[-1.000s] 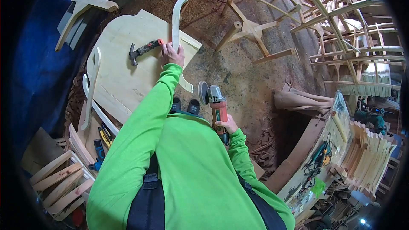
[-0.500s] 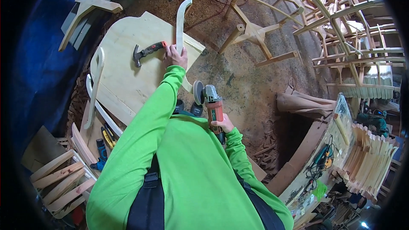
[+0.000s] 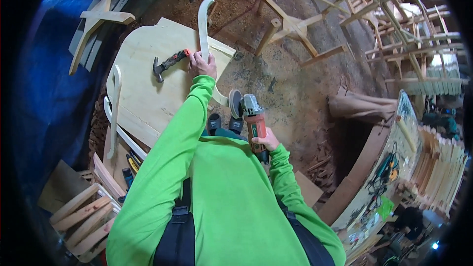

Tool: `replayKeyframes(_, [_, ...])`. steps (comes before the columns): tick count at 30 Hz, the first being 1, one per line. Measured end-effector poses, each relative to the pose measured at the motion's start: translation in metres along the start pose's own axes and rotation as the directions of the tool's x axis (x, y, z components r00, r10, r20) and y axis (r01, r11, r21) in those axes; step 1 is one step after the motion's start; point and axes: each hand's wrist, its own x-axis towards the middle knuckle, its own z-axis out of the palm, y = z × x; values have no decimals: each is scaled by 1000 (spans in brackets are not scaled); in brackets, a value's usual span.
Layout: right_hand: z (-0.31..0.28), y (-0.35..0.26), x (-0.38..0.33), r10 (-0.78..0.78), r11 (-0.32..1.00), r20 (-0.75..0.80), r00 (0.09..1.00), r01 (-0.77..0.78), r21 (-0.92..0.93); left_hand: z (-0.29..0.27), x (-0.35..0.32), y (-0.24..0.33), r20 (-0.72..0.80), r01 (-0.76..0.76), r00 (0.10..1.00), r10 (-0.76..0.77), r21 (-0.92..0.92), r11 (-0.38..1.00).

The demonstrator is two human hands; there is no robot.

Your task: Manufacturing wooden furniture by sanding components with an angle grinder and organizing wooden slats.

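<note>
My left hand (image 3: 202,66) is closed around the middle of a long, curved wooden piece (image 3: 203,27), pale and S-shaped, over the edge of a plywood board. Its near end curves toward me and meets the disc of an angle grinder (image 3: 256,127). My right hand (image 3: 267,140) grips the grinder's red body, with the round sanding disc (image 3: 236,103) facing left against the wood. A claw hammer (image 3: 169,64) with a black and red handle lies on the board just left of my left hand.
The plywood board (image 3: 143,59) carries another curved piece (image 3: 116,103) at its left side. Cut wooden parts (image 3: 81,216) are stacked at lower left. Wooden frames (image 3: 295,27) stand ahead to the right. A workbench (image 3: 364,187) with a corded power tool (image 3: 387,172) runs along the right.
The view has shifted slightly. The grinder has moved a little to the right along with my right hand, and the curved wooden piece has tilted slightly, its far end to the left.
</note>
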Motion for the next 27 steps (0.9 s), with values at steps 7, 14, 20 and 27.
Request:
replayKeyframes(7, [8,8,6,4,1000,-28,1000,-5,-30,0,1,-4,-10,-18,1000,17,-76,997])
replayKeyframes(14, [4,25,-6,53,998,-95,994,-56,-35,2,-1,-7,-4,-23,1000,23,-63,998])
replayKeyframes(20, [17,12,-9,-32,999,-78,996,29,-39,-4,0,-2,-7,-29,1000,29,-50,998])
replayKeyframes(27, [18,5,0,-61,996,-15,998,60,-67,0,1,-2,2,-8,1000,8,-20,1000])
